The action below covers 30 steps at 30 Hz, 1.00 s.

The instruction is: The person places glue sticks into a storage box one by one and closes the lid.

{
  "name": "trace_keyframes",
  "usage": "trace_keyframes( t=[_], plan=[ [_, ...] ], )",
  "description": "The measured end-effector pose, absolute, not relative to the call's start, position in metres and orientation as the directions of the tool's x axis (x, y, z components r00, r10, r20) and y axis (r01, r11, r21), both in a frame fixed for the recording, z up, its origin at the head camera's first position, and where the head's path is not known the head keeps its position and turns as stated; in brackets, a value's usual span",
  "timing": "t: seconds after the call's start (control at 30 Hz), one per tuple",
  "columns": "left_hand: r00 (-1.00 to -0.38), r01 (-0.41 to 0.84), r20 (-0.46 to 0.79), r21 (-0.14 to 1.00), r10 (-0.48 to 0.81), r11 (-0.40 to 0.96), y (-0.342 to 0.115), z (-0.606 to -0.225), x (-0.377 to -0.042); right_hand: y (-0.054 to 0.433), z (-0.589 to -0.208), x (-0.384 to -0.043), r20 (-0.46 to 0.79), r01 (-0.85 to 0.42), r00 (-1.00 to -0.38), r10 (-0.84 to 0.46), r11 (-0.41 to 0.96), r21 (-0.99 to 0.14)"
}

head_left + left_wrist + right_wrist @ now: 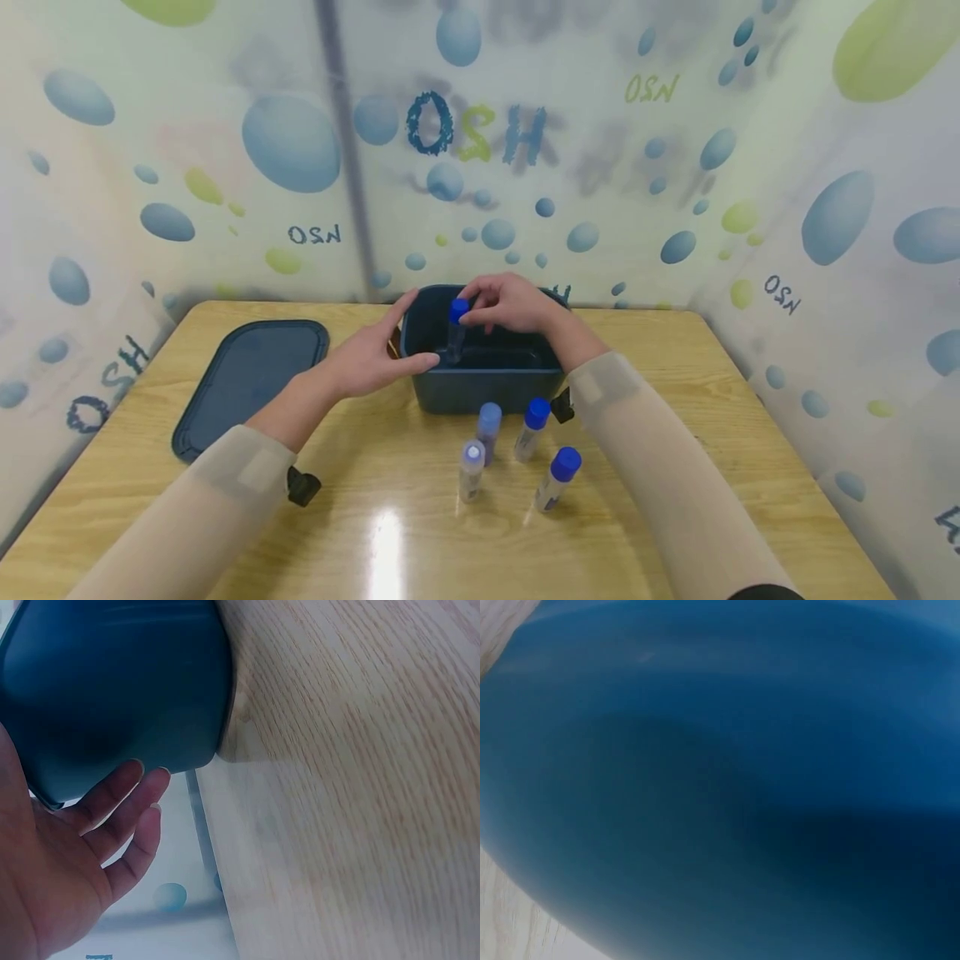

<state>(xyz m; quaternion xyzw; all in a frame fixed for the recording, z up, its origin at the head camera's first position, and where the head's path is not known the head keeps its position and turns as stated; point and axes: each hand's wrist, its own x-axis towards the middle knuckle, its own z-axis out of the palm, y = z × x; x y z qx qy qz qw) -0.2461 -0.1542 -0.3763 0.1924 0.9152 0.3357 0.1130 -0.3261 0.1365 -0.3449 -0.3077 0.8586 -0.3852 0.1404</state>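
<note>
Inside one bin [487, 392], the right hand [517, 304] pinches one tube [456, 333] by its blue cap [459, 310], long axis close to upright

Left hand [367, 358], unclenched, sits at the bin's left end, thumb and forefinger spread wide, the other fingers softly bent beside the outer wall in the left wrist view; the held tube points cap up, bottom down toward the bin's floor, though whether it touches cannot be told; four more tubes [488, 437] stand cap up on the table [420, 533] just in front of the bin, two with dark blue caps [537, 412], one light blue, one pale, five tubes in all; one lid [247, 383] lies flat to the left; patterned walls [510, 217] rise beyond
</note>
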Motion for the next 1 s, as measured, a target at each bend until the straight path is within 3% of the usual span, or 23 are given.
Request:
trace_keyframes(
  t=[0.47,1.0],
  plan=[
    [-0.904,0.281,-0.063,0.656,0.422,0.7,-0.1531,-0.3791,-0.2447,0.1306,-0.3459,-0.3232,-0.074,-0.399,-0.761,-0.645,0.555,-0.73],
    [-0.908,0.271,-0.062,0.664,0.413,0.696,-0.1524,-0.3819,-0.2441,0.1305,-0.3485,-0.3238,-0.067,-0.397,-0.774,-0.63,0.564,-0.724]
  ],
)
